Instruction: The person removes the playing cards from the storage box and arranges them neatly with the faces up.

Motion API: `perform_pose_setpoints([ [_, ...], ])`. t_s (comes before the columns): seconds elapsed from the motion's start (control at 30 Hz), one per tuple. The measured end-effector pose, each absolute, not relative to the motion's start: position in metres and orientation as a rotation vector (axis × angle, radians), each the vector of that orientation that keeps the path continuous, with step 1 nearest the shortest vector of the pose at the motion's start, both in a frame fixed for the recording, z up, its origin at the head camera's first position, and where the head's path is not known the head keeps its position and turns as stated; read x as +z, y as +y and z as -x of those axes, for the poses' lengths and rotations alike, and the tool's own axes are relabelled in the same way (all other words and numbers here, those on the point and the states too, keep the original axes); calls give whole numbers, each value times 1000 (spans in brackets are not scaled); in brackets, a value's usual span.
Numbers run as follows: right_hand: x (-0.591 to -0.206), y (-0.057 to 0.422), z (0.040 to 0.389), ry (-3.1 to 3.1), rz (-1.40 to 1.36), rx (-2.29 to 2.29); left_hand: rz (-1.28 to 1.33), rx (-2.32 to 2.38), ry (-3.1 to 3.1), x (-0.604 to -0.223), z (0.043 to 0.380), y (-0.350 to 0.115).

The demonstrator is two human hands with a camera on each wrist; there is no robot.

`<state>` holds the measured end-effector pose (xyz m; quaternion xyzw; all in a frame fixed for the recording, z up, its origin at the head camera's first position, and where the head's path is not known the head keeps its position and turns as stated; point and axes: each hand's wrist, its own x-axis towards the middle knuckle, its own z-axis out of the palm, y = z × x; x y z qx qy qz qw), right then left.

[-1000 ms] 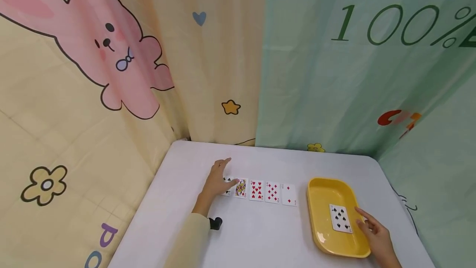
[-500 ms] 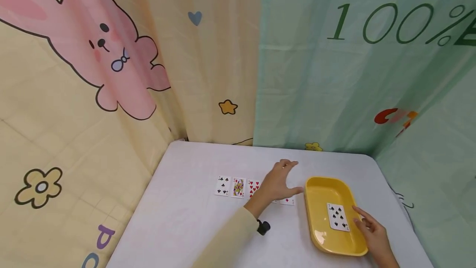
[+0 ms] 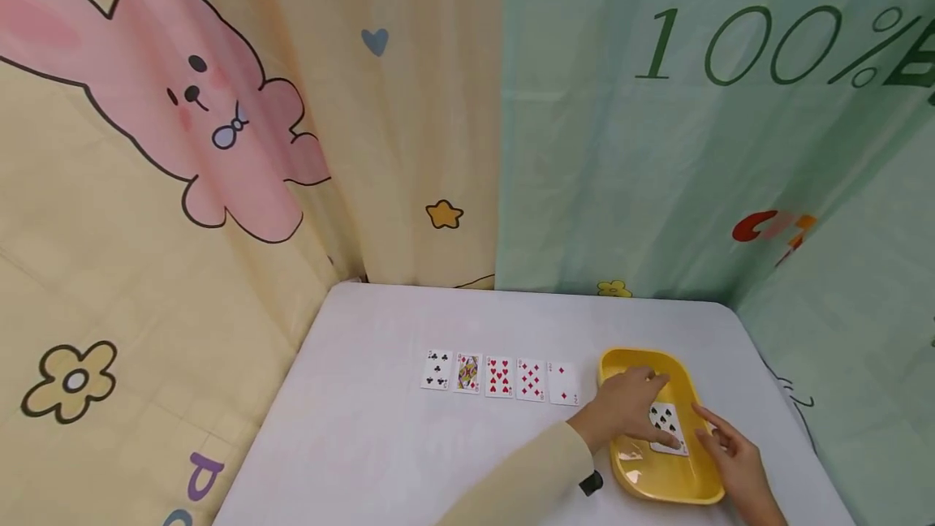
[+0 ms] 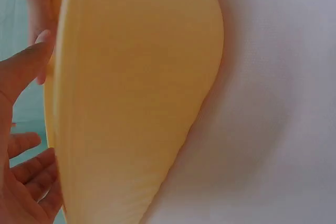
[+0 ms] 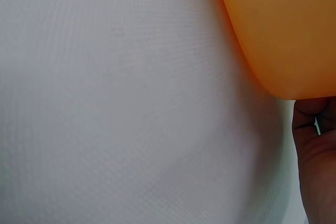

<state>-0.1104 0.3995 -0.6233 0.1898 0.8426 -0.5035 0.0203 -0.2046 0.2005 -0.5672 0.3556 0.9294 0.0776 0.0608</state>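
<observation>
My left hand (image 3: 626, 403) is over the yellow tray (image 3: 679, 485), its thumb and fingers spread apart. Between them shows a spades playing card (image 3: 666, 416) lying face up in the tray; the thumb overlaps its lower edge in the head view. On the right side, my right hand (image 3: 739, 461) holds the tray's rim, index finger and thumb at the edge. The left wrist view shows the tray's outer wall (image 4: 126, 87) with the left fingers (image 4: 37, 171) beyond its rim. In the right wrist view, the right hand (image 5: 320, 161) is against the tray's edge.
Left of the tray, a row of face-up cards lies on the white table (image 3: 380, 445): a clubs card (image 3: 437, 370), a queen of diamonds (image 3: 467, 372), a hearts card (image 3: 499, 377) and two diamonds cards (image 3: 531, 380). Printed curtains (image 3: 431, 128) hang behind the table.
My left hand has moved right, from the clubs card at the row's left end, across the row, to over the tray. The right hand has stayed at the tray's rim.
</observation>
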Motion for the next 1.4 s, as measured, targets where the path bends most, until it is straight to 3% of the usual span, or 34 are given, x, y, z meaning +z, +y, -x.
perform_pose_setpoints([
  [0.2, -622, 401, 104, 2585, -604, -1567, -975, 228, 2783, -585, 196, 213],
  [0.7, -625, 398, 109, 2609, -673, -1570, -975, -379, 2892, -596, 186, 220],
  [1.1, -626, 396, 107, 2622, -617, -1612, -1027, -265, 2860, -598, 188, 218],
  [1.4, -622, 397, 107, 2618, -642, -1578, -1240, 98, 2836, -589, 198, 196],
])
